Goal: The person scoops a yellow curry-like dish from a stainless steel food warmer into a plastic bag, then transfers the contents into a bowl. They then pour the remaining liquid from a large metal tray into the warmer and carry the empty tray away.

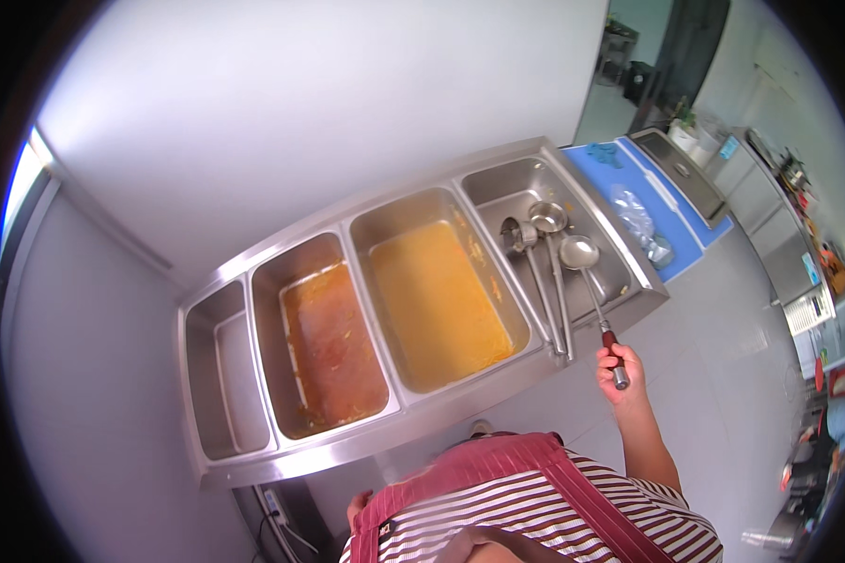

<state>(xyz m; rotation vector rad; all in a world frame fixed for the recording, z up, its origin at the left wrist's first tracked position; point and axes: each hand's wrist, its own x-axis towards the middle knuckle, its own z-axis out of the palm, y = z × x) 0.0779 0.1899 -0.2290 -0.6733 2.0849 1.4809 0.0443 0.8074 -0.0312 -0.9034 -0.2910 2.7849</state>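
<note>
My right hand (618, 371) grips the red-brown handle of a steel ladle (579, 252), whose round bowl is over the rightmost steel pan (498, 191). Two steel dippers (548, 217) rest in that pan to the left of the ladle, their long handles leaning over its front rim. Left of it, a deep pan holds yellow broth (436, 302) with bits stuck along its wall. Reddish-brown soup (338, 352) lies in the pan beyond. Low by my apron, my left hand (359, 505) shows only in part; its fingers are mostly hidden.
These pans sit in a stainless steel serving counter (310, 461) along a white wall. The leftmost pan (243, 380) shows its steel bottom. A blue surface (676, 239) to the right bears a plastic bag (632, 211), a blue cloth (604, 155) and a steel lid (679, 172).
</note>
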